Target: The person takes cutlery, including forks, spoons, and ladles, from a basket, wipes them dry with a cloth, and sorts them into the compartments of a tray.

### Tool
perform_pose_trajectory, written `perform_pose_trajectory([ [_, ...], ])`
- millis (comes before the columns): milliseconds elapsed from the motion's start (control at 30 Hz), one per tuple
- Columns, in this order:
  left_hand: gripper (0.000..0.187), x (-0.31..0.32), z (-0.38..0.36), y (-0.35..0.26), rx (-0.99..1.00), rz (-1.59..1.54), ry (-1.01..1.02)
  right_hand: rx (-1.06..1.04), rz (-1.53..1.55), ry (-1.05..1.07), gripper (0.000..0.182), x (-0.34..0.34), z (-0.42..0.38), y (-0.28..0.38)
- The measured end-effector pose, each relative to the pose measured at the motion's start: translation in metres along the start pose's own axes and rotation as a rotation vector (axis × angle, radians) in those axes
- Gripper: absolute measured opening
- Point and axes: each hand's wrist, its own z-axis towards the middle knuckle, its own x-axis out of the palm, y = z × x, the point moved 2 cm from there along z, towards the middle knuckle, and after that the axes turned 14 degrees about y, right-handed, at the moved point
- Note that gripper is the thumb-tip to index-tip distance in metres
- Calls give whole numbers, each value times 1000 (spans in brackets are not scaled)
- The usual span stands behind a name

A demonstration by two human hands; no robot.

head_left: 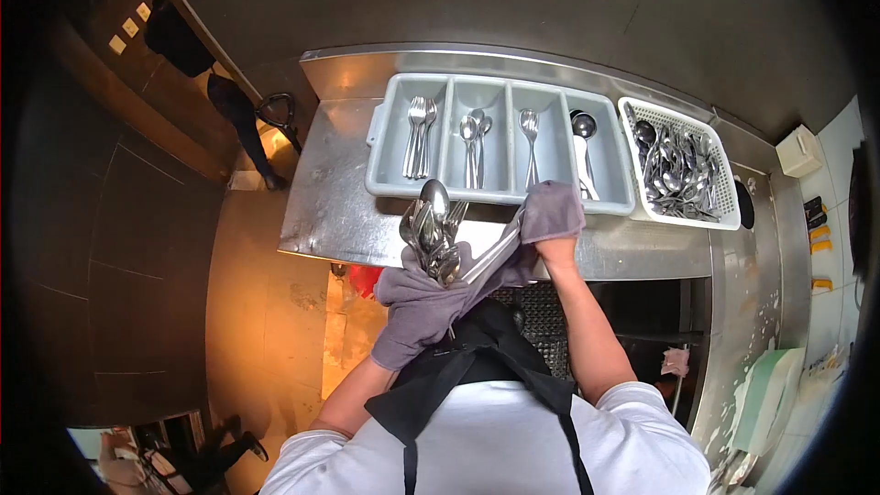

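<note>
My left hand, covered by a grey-purple cloth (412, 307), holds a bunch of spoons and forks (431, 231) upright before the counter. My right hand (556, 247) is closed in the other end of the cloth, near the tray's front edge; something long and pale runs between the two hands. Behind them a grey cutlery tray (376, 156) has four compartments: forks (420, 137) at the left, spoons (471, 142) beside them, a few forks (531, 142) in the third, and dark-looking ladles or large spoons (584, 142) at the right.
A white basket (729, 185) full of mixed cutlery stands right of the tray on the steel counter (339, 220). A wall rises behind. At the far right are a white box (798, 151) and a green-white object (765, 399). Parts of people show at the left.
</note>
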Motion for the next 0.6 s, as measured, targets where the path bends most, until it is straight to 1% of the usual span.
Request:
perform_pose_trajectory([
  [33, 42, 5, 0, 5, 32, -38, -5, -11, 149, -138, 33, 4, 0, -9],
  [67, 43, 9, 1, 9, 64, -75, -8, 79, 633, -190, 31, 12, -4, -19],
  [100, 44, 12, 1, 10, 30, -142, 20, 172, 1118, -238, 29, 15, 0, -13],
  [133, 42, 15, 1, 12, -2, -166, 44, 213, 1346, -227, 28, 14, 3, -6],
  [200, 36, 20, 4, 16, -64, -170, 85, 333, 1814, -278, 28, 13, 9, 8],
  [233, 31, 21, 5, 17, -84, -183, 98, 305, 1984, -243, 29, 5, 13, 19],
  [300, 23, 21, 12, 11, -115, -239, 120, 453, 2134, -376, 34, 17, 17, 21],
  [367, 15, 19, 21, -4, -137, -328, 140, 541, 2166, -264, 32, 24, 10, 37],
  [400, 12, 19, 25, -9, -148, -373, 151, 471, 1975, -236, 26, 27, 7, 41],
  [467, 9, 18, 27, -9, 21, -134, 127, 376, 1575, -226, 16, 32, 0, 49],
  [500, 8, 18, 25, -2, 196, 151, 91, 242, 879, -129, 13, 29, 0, 55],
  [533, 7, 16, 23, -1, 373, 438, 54, 30, 437, -73, 12, 20, 2, 71],
  [567, 7, 15, 23, 0, 388, 454, 13, -167, -1, -133, 12, 11, 3, 88],
  [600, 6, 13, 24, -2, 404, 469, -31, -213, 65, -56, 10, 1, 5, 99],
])
